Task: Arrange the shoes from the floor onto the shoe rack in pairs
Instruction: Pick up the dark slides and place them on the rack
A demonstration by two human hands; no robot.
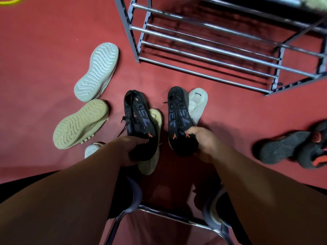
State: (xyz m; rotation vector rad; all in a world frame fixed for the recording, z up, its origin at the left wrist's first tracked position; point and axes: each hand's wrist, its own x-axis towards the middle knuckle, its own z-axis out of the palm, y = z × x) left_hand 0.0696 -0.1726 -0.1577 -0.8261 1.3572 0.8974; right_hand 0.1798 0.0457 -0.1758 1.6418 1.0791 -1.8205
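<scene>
Two bare forearms reach forward from the bottom of the view, over a chromed tube frame (168, 215). The left hand (130, 150) has its fingers curled round the heel of a black knit trainer with grey lettering and an orange mark (137, 117). The right hand (204, 144) grips the heel of the matching black trainer (178, 117) in the same way. Both shoes point toe-first toward the grey metal shoe rack with bare chrome bars (212, 55), short of it and apart from each other.

On the red carpet floor (44, 50) a beige shoe (150, 165) lies under the left trainer, and a white shoe (198, 103) lies just beside the right one. To the left a pale grey-soled shoe (97, 71) and a tan-soled shoe (79, 124) show their treads. Dark shoes with red-orange accents (292, 149) lie at the right.
</scene>
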